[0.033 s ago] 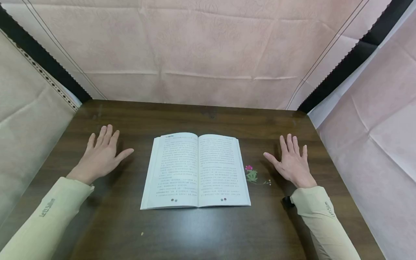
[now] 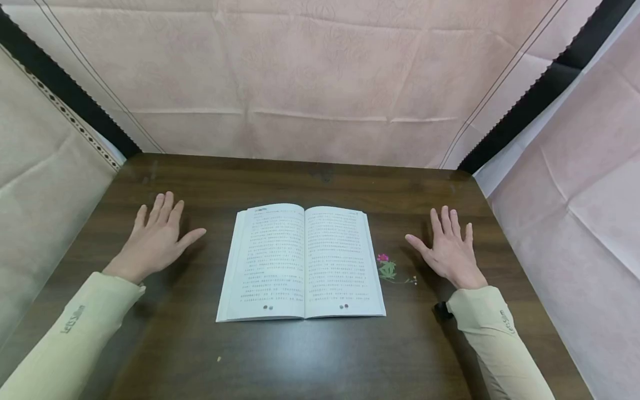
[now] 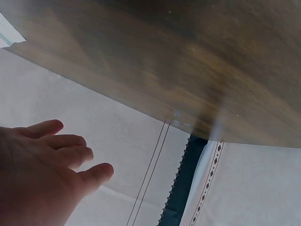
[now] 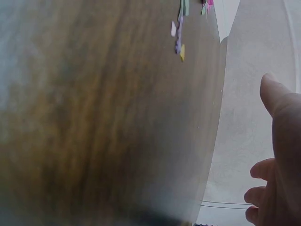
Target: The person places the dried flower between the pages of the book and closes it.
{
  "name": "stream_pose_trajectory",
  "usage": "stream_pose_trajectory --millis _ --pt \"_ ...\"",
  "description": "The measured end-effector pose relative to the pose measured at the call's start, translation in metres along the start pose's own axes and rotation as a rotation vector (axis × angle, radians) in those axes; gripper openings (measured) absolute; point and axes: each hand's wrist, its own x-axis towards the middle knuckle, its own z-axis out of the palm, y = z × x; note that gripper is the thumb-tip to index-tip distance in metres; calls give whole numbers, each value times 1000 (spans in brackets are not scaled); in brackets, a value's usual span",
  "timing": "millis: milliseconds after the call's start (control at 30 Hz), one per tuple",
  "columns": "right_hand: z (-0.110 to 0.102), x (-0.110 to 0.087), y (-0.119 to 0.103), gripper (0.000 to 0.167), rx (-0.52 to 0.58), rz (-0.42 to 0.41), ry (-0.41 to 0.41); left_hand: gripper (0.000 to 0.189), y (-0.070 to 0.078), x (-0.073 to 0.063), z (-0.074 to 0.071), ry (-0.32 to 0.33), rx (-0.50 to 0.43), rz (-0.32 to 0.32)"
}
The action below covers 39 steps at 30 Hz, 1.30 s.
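An open book (image 2: 332,261) lies flat in the middle of the brown wooden table (image 2: 260,361), lines of print on both pages. To its left, my left hand (image 2: 152,241) is spread palm down, thumb pointing toward the book and nothing in its grasp. My right hand (image 2: 450,253) is on the other side, fingers straight and thumb out to the left, also holding nothing. In the left wrist view the left hand (image 3: 44,165) shows at the lower left; the right wrist view has the right hand (image 4: 284,146) at its right edge.
A pink and green flower decoration (image 2: 386,268) is on the tabletop between book and right hand. Pale cloth (image 2: 320,83) hangs behind the table and at both sides, with black bands (image 2: 65,83) at the corners. A tiny pale speck (image 2: 218,359) lies near the front.
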Motion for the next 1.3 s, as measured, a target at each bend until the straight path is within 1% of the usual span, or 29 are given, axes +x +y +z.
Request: stream_pose_trajectory --millis 167,267,367,467,567,700,767,867,1000,1133,1300 --pt "-2 -2 -1 99 25 6 4 97 6 -2 3 -7 -12 4" --pt "-3 -3 -4 98 71 8 3 95 16 -5 5 -13 -33 19" --pt "-1 -5 -8 93 125 -3 8 94 31 -5 8 -18 -52 51" --pt "1 -6 -14 80 165 -31 23 92 46 -4 12 -32 -73 83" --pt "1 -7 -23 59 210 -73 26 90 60 -4 17 -66 -104 107" --pt "1 -10 -36 39 258 -115 -31 89 74 -6 24 -118 -145 140" --pt "1 -10 -43 33 261 -125 -64 89 80 -8 28 -127 -162 163" --pt "4 -9 -52 27 253 -133 -95 89 87 -9 32 -114 -179 195" --pt "7 -7 -61 21 255 -136 -114 91 94 -10 34 -106 -184 204" --pt "7 -6 -63 18 263 -140 -104 98 101 -8 36 -112 -173 190" --pt "6 -9 -54 16 259 -102 -74 107 111 -4 40 -135 -154 198"
